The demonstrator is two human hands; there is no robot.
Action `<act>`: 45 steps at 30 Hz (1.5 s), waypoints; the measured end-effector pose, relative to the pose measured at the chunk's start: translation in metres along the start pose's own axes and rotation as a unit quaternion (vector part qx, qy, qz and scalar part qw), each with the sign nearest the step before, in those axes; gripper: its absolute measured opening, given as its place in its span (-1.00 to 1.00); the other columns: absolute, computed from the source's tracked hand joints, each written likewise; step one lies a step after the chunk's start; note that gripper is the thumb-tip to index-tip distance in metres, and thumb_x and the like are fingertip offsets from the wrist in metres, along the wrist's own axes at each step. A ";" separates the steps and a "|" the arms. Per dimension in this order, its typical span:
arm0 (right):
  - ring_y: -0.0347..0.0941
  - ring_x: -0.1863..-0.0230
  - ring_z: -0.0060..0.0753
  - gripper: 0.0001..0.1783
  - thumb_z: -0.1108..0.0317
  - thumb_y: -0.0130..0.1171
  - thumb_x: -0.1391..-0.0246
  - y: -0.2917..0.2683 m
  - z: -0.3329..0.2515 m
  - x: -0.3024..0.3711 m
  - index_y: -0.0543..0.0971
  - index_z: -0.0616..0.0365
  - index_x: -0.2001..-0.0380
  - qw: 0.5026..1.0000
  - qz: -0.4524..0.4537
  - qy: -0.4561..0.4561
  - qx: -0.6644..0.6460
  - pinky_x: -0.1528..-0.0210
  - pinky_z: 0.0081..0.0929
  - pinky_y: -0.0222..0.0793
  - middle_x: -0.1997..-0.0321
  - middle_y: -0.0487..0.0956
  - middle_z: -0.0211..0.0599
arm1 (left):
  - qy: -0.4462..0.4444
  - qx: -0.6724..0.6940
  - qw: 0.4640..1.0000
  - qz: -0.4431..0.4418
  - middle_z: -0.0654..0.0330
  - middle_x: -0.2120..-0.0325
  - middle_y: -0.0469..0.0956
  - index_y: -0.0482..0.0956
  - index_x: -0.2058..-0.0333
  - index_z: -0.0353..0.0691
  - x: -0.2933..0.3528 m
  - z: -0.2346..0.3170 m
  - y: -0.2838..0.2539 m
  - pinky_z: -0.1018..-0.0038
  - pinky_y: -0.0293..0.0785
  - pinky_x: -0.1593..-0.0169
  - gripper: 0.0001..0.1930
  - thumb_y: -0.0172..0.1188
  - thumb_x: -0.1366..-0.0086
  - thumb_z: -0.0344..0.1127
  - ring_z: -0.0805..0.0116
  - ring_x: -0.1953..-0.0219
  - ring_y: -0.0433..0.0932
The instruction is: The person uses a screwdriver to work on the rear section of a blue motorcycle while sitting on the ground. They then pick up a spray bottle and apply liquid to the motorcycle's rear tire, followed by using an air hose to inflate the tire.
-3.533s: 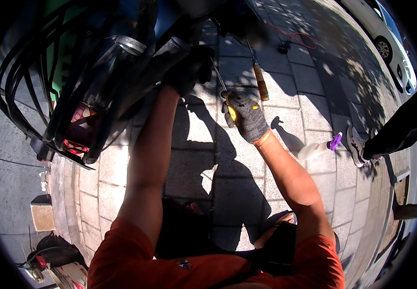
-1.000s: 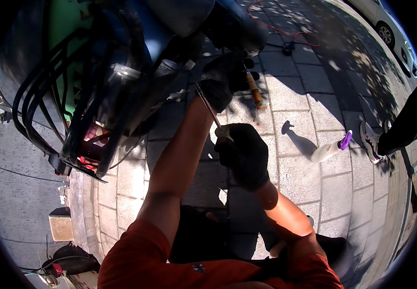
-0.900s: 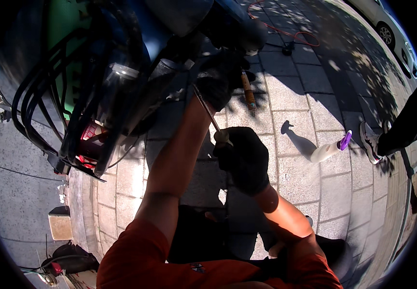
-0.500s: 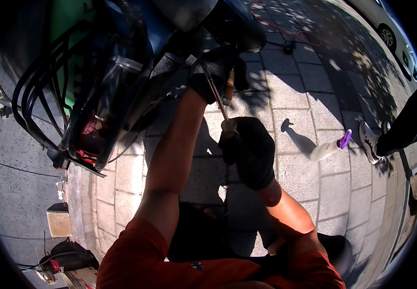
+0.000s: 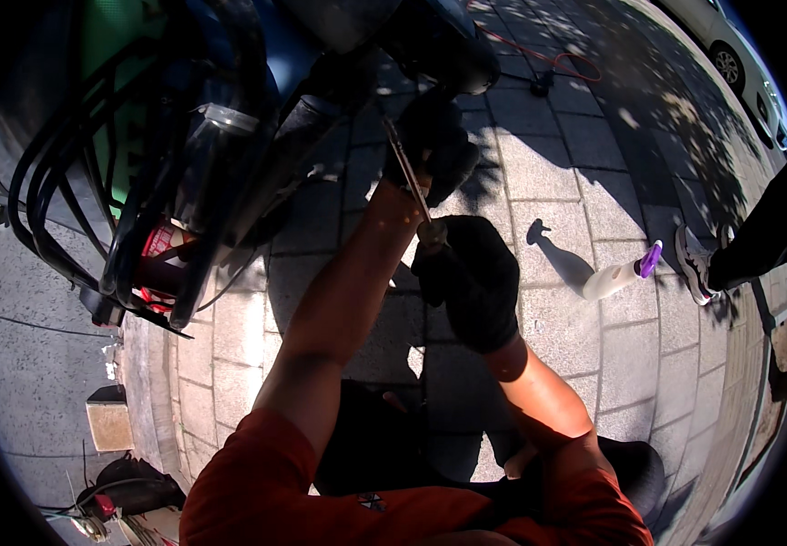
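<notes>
My right hand (image 5: 474, 284), in a black glove, is closed around the handle of a long-shafted screwdriver (image 5: 403, 162). The shaft points up and to the left, and its tip is beside my left glove. My left hand (image 5: 437, 141), also gloved in black, is in shade just below a dark rounded part of a blue and black vehicle (image 5: 334, 23). Its fingers look bent, but the dark glove blends into the shade and I cannot make out whether they hold anything.
Black bent tubes (image 5: 52, 187) stand at the left. A white spray bottle with a purple top (image 5: 616, 280) is on the paving, near another person's shoe (image 5: 692, 264). An orange cable (image 5: 553, 62) lies farther off. A dark bag (image 5: 134, 482) sits at lower left.
My left hand has shifted right and turned, and the brownish handle-like thing seen beside it is now mostly hidden. My right hand with the screwdriver has barely moved.
</notes>
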State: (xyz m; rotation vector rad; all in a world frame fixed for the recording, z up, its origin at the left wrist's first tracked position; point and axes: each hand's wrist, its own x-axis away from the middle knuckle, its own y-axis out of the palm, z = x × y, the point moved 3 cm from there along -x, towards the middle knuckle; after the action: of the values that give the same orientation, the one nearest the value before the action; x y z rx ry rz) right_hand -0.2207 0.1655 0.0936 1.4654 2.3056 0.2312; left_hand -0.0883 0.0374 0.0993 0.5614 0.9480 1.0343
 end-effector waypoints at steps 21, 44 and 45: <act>0.37 0.58 -0.70 -0.83 0.40 0.18 -0.31 -0.008 0.012 -0.008 0.53 0.21 0.10 1.000 0.016 -0.001 -0.014 0.55 -0.67 0.26 0.45 0.57 -0.41 | 0.266 -0.963 0.050 0.019 -0.11 0.07 0.61 0.54 0.01 -0.44 0.008 -0.018 -0.004 0.26 0.60 0.13 -0.72 0.02 -0.40 -0.42 0.01 0.16 0.64; 0.19 0.75 -0.66 -0.63 0.09 -0.02 -0.42 -0.039 0.017 -0.028 0.49 0.13 0.37 0.993 0.087 0.068 0.031 0.66 -0.62 0.04 0.70 0.33 -0.49 | 0.228 -0.736 0.620 0.150 -0.01 0.03 0.64 0.54 -0.13 -0.29 -0.026 0.041 -0.034 0.25 0.53 -0.12 -0.33 0.56 -0.06 -0.19 0.16 -0.07 0.60; 0.21 0.76 -0.65 -0.66 0.11 0.01 -0.41 -0.039 0.016 -0.029 0.49 0.15 0.33 0.993 0.101 0.051 0.019 0.69 -0.61 0.05 0.67 0.38 -0.47 | 0.226 -0.722 0.637 0.149 -0.01 0.02 0.63 0.53 -0.14 -0.29 -0.027 0.040 -0.035 0.26 0.53 -0.13 -0.33 0.55 -0.07 -0.21 0.17 -0.08 0.59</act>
State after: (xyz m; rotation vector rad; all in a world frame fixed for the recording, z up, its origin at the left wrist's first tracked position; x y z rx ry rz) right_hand -0.2354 0.1215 0.0726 1.7452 2.2511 0.3266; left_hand -0.0421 -0.0007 0.1026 -0.9895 0.1500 1.8908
